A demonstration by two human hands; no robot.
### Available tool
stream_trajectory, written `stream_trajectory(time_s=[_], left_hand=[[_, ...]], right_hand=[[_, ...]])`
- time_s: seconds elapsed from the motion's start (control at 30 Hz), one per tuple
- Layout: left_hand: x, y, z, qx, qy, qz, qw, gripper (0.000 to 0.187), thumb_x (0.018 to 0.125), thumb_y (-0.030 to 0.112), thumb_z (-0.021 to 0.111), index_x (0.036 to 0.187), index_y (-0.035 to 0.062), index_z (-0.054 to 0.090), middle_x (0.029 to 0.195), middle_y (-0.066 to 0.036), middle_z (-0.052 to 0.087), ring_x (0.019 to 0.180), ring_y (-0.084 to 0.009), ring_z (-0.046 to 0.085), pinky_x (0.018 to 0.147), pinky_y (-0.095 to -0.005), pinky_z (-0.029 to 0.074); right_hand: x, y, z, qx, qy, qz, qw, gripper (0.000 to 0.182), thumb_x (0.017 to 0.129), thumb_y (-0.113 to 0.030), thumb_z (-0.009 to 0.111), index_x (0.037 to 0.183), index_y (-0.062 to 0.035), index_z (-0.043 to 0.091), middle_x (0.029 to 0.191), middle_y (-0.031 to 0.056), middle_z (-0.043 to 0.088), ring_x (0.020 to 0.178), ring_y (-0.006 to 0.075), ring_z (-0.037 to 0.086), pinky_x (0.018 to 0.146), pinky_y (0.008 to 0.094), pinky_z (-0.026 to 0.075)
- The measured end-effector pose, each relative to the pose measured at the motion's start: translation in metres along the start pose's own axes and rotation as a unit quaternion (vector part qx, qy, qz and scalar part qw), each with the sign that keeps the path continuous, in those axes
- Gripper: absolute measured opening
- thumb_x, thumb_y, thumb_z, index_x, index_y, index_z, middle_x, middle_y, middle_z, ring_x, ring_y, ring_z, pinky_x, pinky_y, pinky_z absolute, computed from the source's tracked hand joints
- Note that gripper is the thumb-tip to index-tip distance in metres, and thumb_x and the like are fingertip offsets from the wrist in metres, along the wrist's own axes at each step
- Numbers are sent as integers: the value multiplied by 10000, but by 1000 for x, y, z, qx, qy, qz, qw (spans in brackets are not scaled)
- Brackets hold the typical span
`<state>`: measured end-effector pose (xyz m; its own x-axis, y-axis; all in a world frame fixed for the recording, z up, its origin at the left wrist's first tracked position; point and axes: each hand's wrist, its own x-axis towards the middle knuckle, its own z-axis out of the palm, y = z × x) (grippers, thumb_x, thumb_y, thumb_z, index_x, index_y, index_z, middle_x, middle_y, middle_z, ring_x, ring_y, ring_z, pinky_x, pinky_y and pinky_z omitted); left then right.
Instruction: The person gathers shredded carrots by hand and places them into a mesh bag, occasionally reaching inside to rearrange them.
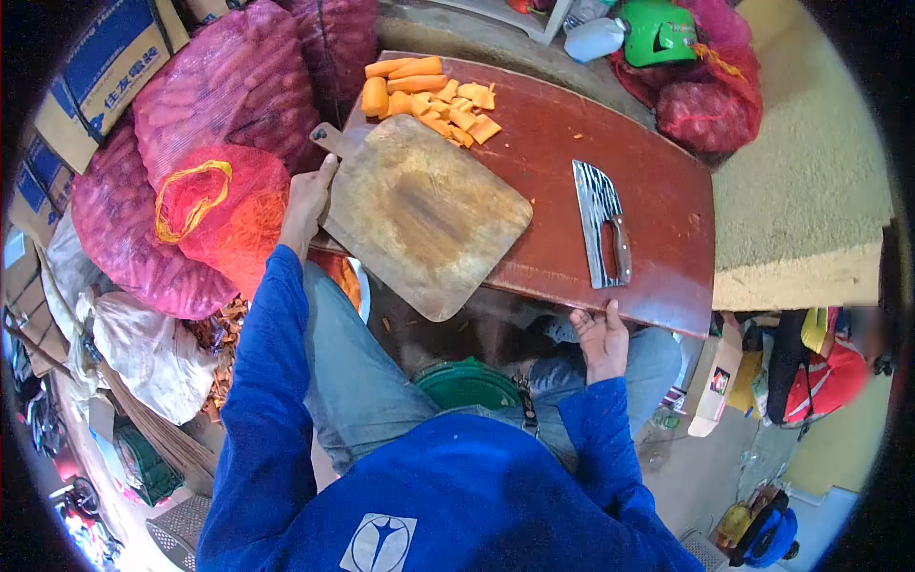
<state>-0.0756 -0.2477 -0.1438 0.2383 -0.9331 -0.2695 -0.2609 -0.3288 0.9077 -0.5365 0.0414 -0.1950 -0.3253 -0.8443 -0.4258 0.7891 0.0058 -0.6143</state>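
My left hand [307, 205] grips a worn wooden cutting board [381, 195] along its left edge, near the short handle. The board is turned at an angle, and its lower corner juts past the front edge of the red table [543, 143]. Palm up, my right hand [602, 341] is at the table's front edge with its fingers apart and nothing in it. Just above that hand lies a cleaver [599, 224] with a black-and-white patterned blade and a brown handle. Peeled carrots [416, 83] and cut carrot pieces [462, 114] sit at the table's far left, behind the board.
Large mesh sacks [233, 95] stand to the left, with an orange net bag [233, 224] against them. Between my legs is a green tub [467, 384]. A pale ledge [801, 172] borders the right side. A green helmet-like object [660, 33] lies at the back.
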Motion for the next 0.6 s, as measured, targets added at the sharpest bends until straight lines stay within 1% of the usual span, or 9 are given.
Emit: stream_trajectory(time_s=[0.07, 0.17, 0.2, 0.23, 0.3, 0.33, 0.4, 0.5, 0.6], left_hand=[[11, 4, 2, -5, -22, 29, 999, 593, 931, 546, 650, 587, 68, 582, 503, 28, 443, 400, -92, 347, 403, -319, 206], [37, 8, 7, 29, -5, 39, 999, 596, 925, 536, 662, 573, 61, 589, 513, 17, 472, 429, -87, 361, 415, -323, 214], [51, 6, 9, 50, 3, 70, 996, 628, 912, 543, 670, 582, 12, 613, 548, -25, 527, 480, -115, 428, 442, -343, 294], [59, 9, 9, 49, 6, 60, 997, 628, 912, 543, 670, 582, 12, 613, 548, -25, 527, 480, -115, 428, 442, -343, 294], [80, 14, 7, 120, -21, 54, 991, 665, 911, 563, 647, 884, -97, 724, 789, -117, 708, 731, -195, 643, 672, -377, 498], [96, 11, 9, 118, -21, 47, 992, 665, 911, 563, 647, 884, -97, 724, 789, -117, 708, 731, -195, 643, 672, -377, 498], [123, 4, 14, 139, -22, 154, 978, 747, 877, 625, 644, 803, -117, 705, 729, -172, 691, 688, -214, 637, 645, -389, 486], [121, 21, 18, 115, -18, 109, 987, 766, 868, 667, 619, 866, -91, 728, 764, -206, 704, 729, -241, 668, 680, -404, 499], [96, 37, 17, 70, 7, 109, 992, 761, 868, 688, 599, 880, -59, 741, 769, -209, 699, 732, -247, 665, 694, -407, 500]], right_hand=[[4, 2, 2, -12, 5, -4, 1000, 355, 1001, -340, 591, 1183, -36, 575, 1091, 170, 681, 919, 327, 683, 806, 465, 604], [12, 4, 7, -10, -9, 1, 1000, 347, 1001, -308, 593, 1195, -22, 560, 1114, 177, 677, 952, 352, 683, 822, 476, 609], [12, 3, 14, -11, -3, 0, 1000, 351, 1001, -305, 594, 1194, -14, 556, 1129, 183, 672, 964, 353, 680, 829, 481, 606], [13, 3, 20, -12, 4, -1, 1000, 355, 1001, -303, 594, 1192, -7, 553, 1144, 189, 666, 976, 354, 678, 835, 485, 603], [16, 5, 31, -33, 0, -12, 999, 358, 1002, -302, 594, 1195, -3, 551, 1153, 190, 661, 991, 352, 674, 850, 488, 597], [18, 6, 37, -47, -6, -31, 998, 362, 1003, -301, 593, 1198, 0, 549, 1163, 191, 656, 1006, 350, 670, 865, 491, 591], [20, 7, 48, -57, 7, -43, 997, 356, 1002, -301, 596, 1194, -3, 555, 1159, 190, 656, 1011, 349, 667, 881, 494, 583], [27, 10, 49, -64, 9, -44, 997, 355, 1002, -305, 597, 1192, -8, 557, 1150, 186, 656, 1000, 346, 667, 908, 499, 570], [31, 15, 45, -62, -5, -44, 997, 381, 1000, -334, 598, 1182, -3, 555, 1150, 192, 655, 994, 349, 668, 896, 502, 572]])
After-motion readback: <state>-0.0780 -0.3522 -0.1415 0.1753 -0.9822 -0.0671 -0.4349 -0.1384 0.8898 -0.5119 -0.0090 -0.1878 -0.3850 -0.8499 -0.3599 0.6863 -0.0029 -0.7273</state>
